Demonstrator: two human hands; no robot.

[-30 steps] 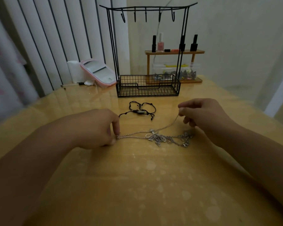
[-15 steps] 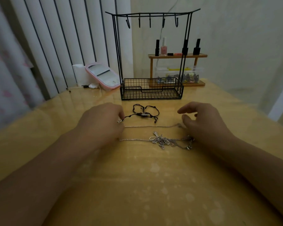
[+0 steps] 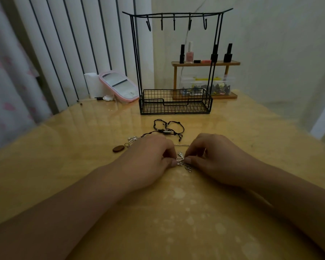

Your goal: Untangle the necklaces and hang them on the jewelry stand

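Observation:
A tangled silver chain necklace (image 3: 182, 161) lies on the wooden table (image 3: 251, 139) between my hands. My left hand (image 3: 148, 158) and my right hand (image 3: 212, 156) meet over the knot, and both pinch it with their fingertips. A stretch of the silver chain runs behind my fingers. A black cord necklace (image 3: 168, 128) lies in loops just beyond my hands. A brown oval pendant (image 3: 118, 148) with small silver rings lies to the left. The black wire jewelry stand (image 3: 175, 59) stands at the back, its hooks bare.
A pink-framed mirror (image 3: 118, 87) leans at the back left beside a white roll. A small wooden shelf (image 3: 204, 63) with nail polish bottles and a clear box stands behind the stand. Vertical blinds close off the left; the table's right edge drops off.
Both hands have come together over the silver knot and now pinch it. The brown pendant and silver rings at the left have come into sight where the left hand was.

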